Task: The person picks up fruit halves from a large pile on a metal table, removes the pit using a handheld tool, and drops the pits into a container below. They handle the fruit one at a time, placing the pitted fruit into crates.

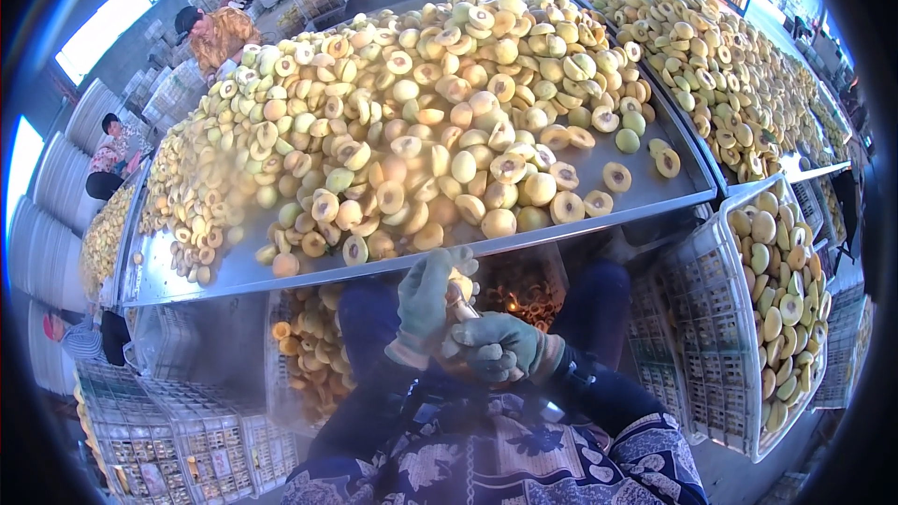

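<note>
Table (687,168): metal, heaped with cut halves (402,131), many showing brown centres.
Right crate (706,313): pale mesh, loaded with halves.
Left crate (279,383): by the left leg, halves inside; depth hidden.
Bin (557,266): between the legs, beyond the hands; holds brown bits (533,310), probably pits.
Left hand (426,304): gloved, fingers wrapped round a fruit just off the table's near edge; grip should be firm but not crushing, thumb well clear of the tool's path.
Right hand (500,346): gloved, fingers curled tight on a slim tool, touching or nearly touching the left; best braced close so strokes stay short.
Fruit (462,282): in the left hand's fingers, above the lap; cut face can't be made out. Turning it against the tool likely beats pushing hard.
Tool (460,307): pale, points up at the fruit; tip contact unclear. A shallow angle should save flesh.
</note>
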`<state>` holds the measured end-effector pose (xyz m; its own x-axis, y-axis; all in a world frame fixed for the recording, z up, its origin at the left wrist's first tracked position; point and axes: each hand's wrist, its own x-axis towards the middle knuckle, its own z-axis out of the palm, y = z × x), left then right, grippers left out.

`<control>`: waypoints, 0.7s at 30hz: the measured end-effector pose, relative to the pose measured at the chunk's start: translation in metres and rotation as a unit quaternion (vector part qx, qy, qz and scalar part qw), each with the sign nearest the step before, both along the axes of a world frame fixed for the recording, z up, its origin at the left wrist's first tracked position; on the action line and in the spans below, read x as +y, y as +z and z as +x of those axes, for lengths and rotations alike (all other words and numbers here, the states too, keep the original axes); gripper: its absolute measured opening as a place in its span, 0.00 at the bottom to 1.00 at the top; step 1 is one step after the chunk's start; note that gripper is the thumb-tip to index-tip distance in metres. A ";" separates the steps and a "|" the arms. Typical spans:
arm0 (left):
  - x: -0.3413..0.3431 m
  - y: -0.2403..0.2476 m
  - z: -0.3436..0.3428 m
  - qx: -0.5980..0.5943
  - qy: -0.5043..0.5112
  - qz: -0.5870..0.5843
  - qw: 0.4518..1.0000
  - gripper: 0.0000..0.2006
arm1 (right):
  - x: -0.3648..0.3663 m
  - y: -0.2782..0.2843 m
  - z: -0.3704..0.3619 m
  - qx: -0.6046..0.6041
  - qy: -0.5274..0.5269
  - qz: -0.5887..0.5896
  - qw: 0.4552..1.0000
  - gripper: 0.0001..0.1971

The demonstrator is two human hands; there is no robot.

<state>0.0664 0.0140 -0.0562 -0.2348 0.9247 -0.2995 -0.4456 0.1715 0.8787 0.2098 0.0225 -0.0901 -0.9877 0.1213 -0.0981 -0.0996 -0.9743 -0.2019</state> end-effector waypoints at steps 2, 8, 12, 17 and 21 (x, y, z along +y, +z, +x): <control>-0.001 -0.002 0.001 0.001 0.021 0.005 1.000 0.15 | -0.003 -0.002 -0.002 0.099 0.013 -0.079 0.992 0.13; 0.002 -0.010 0.002 -0.051 0.096 0.051 0.993 0.14 | -0.017 -0.007 -0.020 0.199 -0.012 -0.161 0.967 0.15; 0.010 -0.011 -0.003 -0.037 0.135 0.071 0.988 0.14 | -0.009 -0.010 -0.023 0.243 0.013 -0.166 0.956 0.14; 0.004 -0.012 -0.094 0.156 0.331 0.171 0.915 0.11 | 0.000 -0.001 0.000 0.119 -0.055 -0.059 0.990 0.11; -0.032 -0.020 -0.193 0.712 0.135 -0.121 0.678 0.16 | 0.025 -0.053 0.004 -0.347 -0.089 0.220 0.907 0.10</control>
<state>-0.1267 -0.0177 -0.0758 -0.5958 0.7550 0.2739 0.7821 0.4678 0.4117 0.2136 0.0477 -0.1434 -0.6667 0.4518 -0.5927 0.0528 -0.7646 -0.6423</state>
